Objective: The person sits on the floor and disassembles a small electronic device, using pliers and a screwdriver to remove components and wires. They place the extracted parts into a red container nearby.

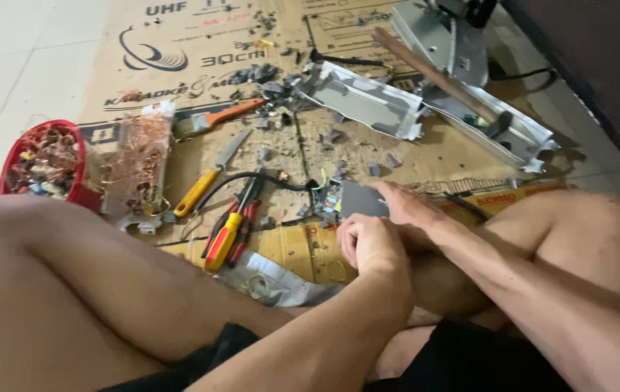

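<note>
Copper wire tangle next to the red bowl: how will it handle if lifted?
The copper wire is a loose, thin-stranded tangle, so probably light and floppy, sagging when lifted. Strands may snag on the metal piece beneath it. Unlikely to roll.

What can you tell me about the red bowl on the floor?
The red bowl looks like plastic, round with a thin rim. It sits upright at the left edge of the cardboard sheet, partly on the white tiled floor. It is filled with a heap of small brownish and pale scrap bits. A tangle of copper wire lies right beside it, and the person's knee hides its lower edge. Neither hand touches it.
</note>
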